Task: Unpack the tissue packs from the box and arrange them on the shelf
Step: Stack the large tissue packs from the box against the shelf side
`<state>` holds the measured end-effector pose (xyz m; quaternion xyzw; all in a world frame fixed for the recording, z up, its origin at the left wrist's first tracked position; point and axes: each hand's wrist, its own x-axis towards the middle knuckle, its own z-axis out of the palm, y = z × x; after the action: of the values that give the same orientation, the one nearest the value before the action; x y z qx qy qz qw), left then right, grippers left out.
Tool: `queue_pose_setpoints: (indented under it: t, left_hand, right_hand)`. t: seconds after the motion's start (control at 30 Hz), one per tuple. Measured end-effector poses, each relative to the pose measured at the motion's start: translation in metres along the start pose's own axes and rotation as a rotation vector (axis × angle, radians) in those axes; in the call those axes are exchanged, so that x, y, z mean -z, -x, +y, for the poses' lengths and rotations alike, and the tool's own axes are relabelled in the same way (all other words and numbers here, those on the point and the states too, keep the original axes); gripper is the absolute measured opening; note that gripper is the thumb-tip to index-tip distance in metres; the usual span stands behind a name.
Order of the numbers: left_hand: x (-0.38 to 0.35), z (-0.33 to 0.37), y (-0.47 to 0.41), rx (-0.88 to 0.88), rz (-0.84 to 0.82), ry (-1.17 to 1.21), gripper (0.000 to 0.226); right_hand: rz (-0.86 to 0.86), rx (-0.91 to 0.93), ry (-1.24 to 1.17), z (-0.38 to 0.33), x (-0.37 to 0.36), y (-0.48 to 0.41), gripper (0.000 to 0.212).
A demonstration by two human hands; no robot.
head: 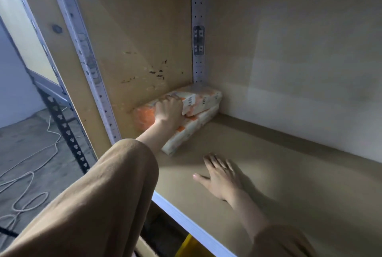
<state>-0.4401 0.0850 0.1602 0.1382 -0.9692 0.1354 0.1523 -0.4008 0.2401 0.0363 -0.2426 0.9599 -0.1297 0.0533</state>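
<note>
I see loose tan sleeves on both arms. The left sleeve [93,194], wide and softly creased, lies left of the shelf edge [186,223], the right sleeve [285,244] right of it. Both forearms are bare.

The upper tissue pack [203,99] is white with orange blotches and a white label printed with black bars; the lower tissue pack [186,132] has the same white wrap with orange patches. The shelf board [268,163] is dull tan, its front edge [186,221] white. The side panel [134,50] is tan with black scuffs. The rear post [198,8] is pale grey with rows of dark holes. The sleeve [93,194] is khaki brown. The floor [26,139] is grey, the cable [55,145] white
</note>
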Motion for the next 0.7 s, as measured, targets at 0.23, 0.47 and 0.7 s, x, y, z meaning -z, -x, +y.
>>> queue_pose_setpoints:
  t: [0.23, 0.47, 0.7]
  left_hand:
    - [-0.025, 0.014, -0.011, 0.003, -0.054, -0.005, 0.058]
    - [-0.03, 0.016, -0.021, -0.009, -0.124, -0.055, 0.079]
    - [-0.022, 0.005, -0.027, -0.037, -0.232, 0.033, 0.091]
  right_hand:
    - [0.047, -0.01, -0.012, 0.001, -0.005, -0.004, 0.114]
    - [0.064, -0.011, -0.005, 0.003, -0.009, -0.006, 0.114]
    - [0.02, -0.008, -0.009, 0.002, -0.004, -0.004, 0.107]
